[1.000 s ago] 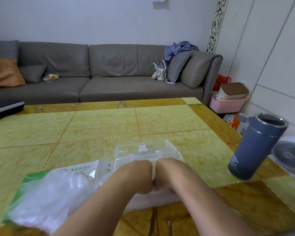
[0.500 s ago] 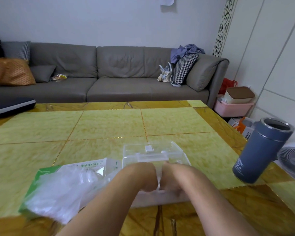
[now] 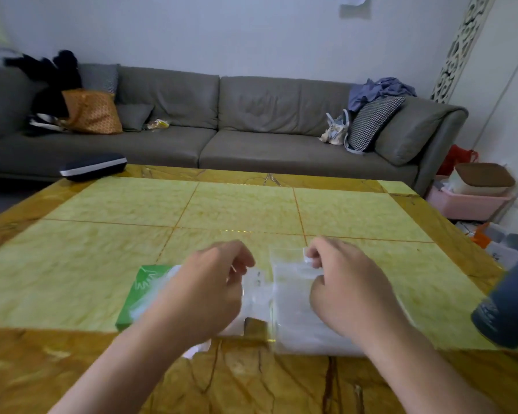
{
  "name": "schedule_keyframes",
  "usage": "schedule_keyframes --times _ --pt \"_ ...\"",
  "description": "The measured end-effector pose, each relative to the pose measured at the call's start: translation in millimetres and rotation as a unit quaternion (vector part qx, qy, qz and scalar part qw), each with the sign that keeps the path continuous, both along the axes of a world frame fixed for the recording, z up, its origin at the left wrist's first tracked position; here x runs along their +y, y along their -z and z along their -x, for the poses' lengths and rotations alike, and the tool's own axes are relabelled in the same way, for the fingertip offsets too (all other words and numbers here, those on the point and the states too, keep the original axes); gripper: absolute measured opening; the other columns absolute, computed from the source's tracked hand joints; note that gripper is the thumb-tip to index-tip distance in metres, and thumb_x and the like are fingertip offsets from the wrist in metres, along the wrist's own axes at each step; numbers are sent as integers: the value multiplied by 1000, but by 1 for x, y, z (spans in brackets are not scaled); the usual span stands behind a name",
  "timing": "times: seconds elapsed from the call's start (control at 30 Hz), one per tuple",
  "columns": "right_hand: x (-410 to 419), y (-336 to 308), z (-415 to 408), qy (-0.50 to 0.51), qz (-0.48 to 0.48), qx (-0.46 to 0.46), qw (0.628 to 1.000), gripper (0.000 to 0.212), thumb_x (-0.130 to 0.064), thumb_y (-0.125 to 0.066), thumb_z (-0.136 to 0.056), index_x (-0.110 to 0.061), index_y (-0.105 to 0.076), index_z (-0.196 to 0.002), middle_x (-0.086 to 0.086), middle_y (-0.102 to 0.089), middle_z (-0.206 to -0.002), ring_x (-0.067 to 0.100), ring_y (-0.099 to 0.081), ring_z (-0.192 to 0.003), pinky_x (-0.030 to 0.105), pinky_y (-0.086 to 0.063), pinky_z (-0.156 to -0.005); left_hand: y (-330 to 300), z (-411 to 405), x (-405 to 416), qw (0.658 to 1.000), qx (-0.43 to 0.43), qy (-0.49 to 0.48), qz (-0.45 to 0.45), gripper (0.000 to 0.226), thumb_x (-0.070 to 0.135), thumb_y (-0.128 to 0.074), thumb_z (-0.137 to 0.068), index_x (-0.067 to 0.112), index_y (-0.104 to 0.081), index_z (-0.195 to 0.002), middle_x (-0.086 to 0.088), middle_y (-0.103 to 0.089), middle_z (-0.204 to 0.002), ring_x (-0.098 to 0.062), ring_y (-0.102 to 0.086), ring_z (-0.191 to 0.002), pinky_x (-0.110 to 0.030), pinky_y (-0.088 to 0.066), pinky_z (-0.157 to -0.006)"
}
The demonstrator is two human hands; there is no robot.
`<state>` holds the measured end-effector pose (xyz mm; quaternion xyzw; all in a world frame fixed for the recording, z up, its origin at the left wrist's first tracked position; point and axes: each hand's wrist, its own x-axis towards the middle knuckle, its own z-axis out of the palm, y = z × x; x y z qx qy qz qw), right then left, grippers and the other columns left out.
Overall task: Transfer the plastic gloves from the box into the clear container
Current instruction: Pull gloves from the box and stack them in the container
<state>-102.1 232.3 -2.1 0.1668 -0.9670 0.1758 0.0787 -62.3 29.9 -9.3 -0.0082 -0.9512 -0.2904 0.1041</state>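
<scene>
Right hand [image 3: 346, 289] pinching container [image 3: 293, 297] latch [image 3: 307, 258]; left hand [image 3: 213, 289], loosely curled, empty, over box [image 3: 138, 297] of gloves [image 3: 159, 289].

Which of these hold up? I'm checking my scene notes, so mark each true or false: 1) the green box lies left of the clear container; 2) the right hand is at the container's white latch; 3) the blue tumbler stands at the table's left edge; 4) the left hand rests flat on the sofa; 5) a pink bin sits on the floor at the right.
1) True: the green box lies left of the clear container.
2) True: the right hand has its fingertips at the white latch.
3) False: the blue tumbler is at the right edge of the table.
4) False: the left hand is over the table, fingers curled, by the box.
5) True: the pink bin sits there.
</scene>
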Motion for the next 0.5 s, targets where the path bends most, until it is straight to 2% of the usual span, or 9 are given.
schedule_keyframes --times 0.1,0.23,0.3,0.33,0.4,0.5 --pt "-27 8 -12 -175 23 -10 984 48 -8 -55 -89 -29 -54 -131 -19 -50 -126 2 -42 -124 20 -41 -104 5 -8 -43 997 -58 -37 -25 39 6 -45 -98 39 -66 -100 23 -69 -91 5 -63 -89 -20 -54 -81" --pt "-53 28 -6 -243 0 9 970 48 -22 -62 -97 -34 -55 -142 -21 -49 -134 5 -35 -131 19 -28 -116 15 -16 -72 993 -81 -79 -33 61 -13 -35 -86 38 -64 -103 21 -67 -100 5 -61 -98 -12 -48 -83" --pt "-64 33 -2 -267 -19 3 963 49 -30 -65 -98 -39 -55 -146 -22 -49 -133 4 -32 -129 20 -26 -114 17 -16 -80 993 -62 -93 -35 64 -15 -34 -84 37 -62 -110 21 -65 -104 4 -60 -101 -15 -47 -86" --pt "-71 36 0 -276 -22 4 961 44 -31 -66 -98 -39 -61 -141 -21 -51 -129 6 -35 -126 21 -29 -111 16 -16 -84 993 -47 -102 -46 65 -15 -34 -83 35 -62 -112 20 -65 -104 3 -61 -101 -19 -49 -88" --pt "-83 43 3 -275 0 30 961 25 -23 -69 -95 -34 -77 -116 -17 -63 -112 10 -49 -112 27 -42 -102 15 -14 -91 989 -6 -125 -85 63 -16 -36 -83 32 -65 -111 17 -68 -102 1 -62 -99 -27 -52 -92" --pt "-93 46 8 -198 133 42 970 11 -17 -75 -88 -27 -78 -87 -16 -68 -87 5 -62 -88 32 -54 -79 11 -13 -99 971 56 -179 -149 49 -9 -43 -92 31 -67 -105 14 -70 -97 -1 -65 -96 -28 -53 -87"
